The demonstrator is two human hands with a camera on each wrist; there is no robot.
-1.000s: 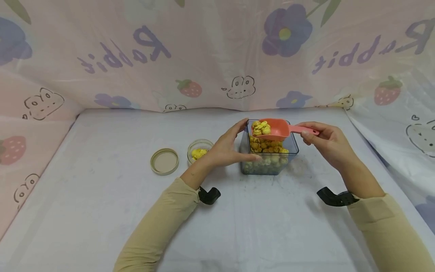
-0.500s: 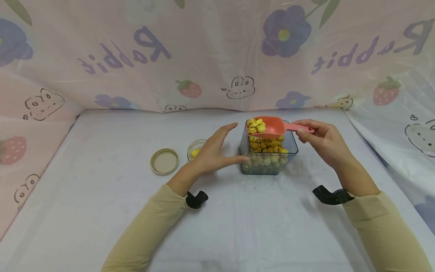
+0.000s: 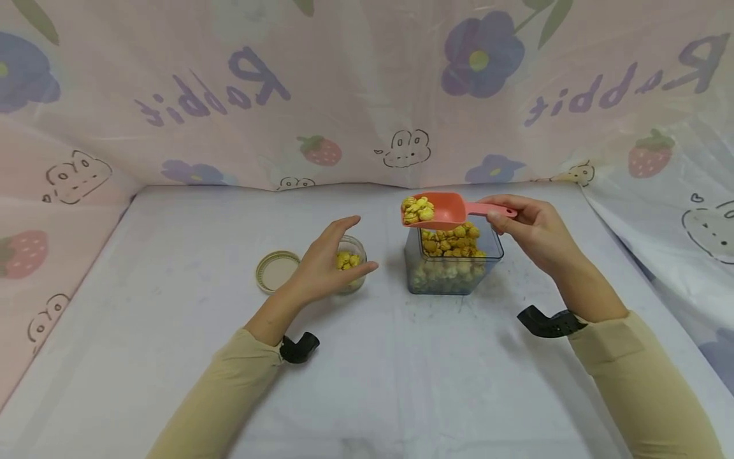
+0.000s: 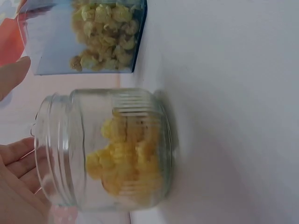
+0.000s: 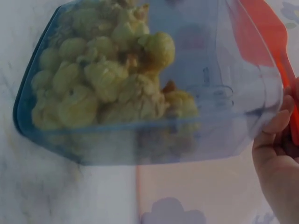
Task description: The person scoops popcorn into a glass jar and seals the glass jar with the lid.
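My right hand (image 3: 536, 233) pinches the handle of a red-orange scoop (image 3: 450, 210), held level above the back left of a clear bluish bin (image 3: 447, 277). Yellow popcorn (image 3: 418, 209) fills the scoop's front end. More popcorn (image 5: 103, 79) is heaped inside the bin, well below its rim on one side. My left hand (image 3: 321, 261), thumb and fingers spread wide, is beside a small glass jar (image 4: 117, 149) and partly covers it in the head view. Some popcorn (image 4: 126, 158) lies in the bottom of the jar, whose mouth is uncovered.
A round lid (image 3: 278, 271) lies on the white table covering (image 3: 401, 382) to the left of the jar, partly behind my left hand in the head view. Behind the table hangs a printed curtain (image 3: 367, 95) with flowers, rabbits and strawberries.
My left hand has let go of the bin and moved left to the jar. My right hand has carried the loaded scoop left and slightly up, its tip now past the bin's left rim.
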